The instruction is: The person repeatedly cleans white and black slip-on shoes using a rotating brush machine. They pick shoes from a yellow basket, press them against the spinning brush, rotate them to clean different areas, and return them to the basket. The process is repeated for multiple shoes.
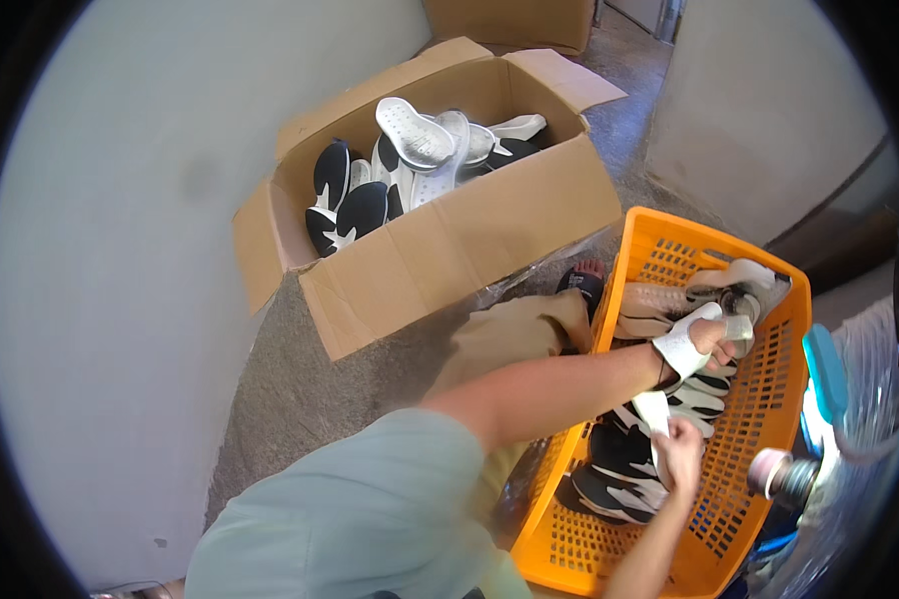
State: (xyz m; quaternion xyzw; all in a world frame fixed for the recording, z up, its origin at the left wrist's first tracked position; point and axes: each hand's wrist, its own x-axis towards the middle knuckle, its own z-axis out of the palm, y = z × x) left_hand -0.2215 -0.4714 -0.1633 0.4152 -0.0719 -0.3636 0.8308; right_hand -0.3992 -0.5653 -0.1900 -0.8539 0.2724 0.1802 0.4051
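One slim white piece (651,409), in right hand (680,454), black-and-white soles (617,491) below

At left we log a pale wall (120,299), a small dark mark low on it; grey floor (300,369) beside it. At top, a brown box (509,20), cut by the frame. At right we see clear wrap (884,349), a teal handle (825,371) and pink-grey rolls (784,477).
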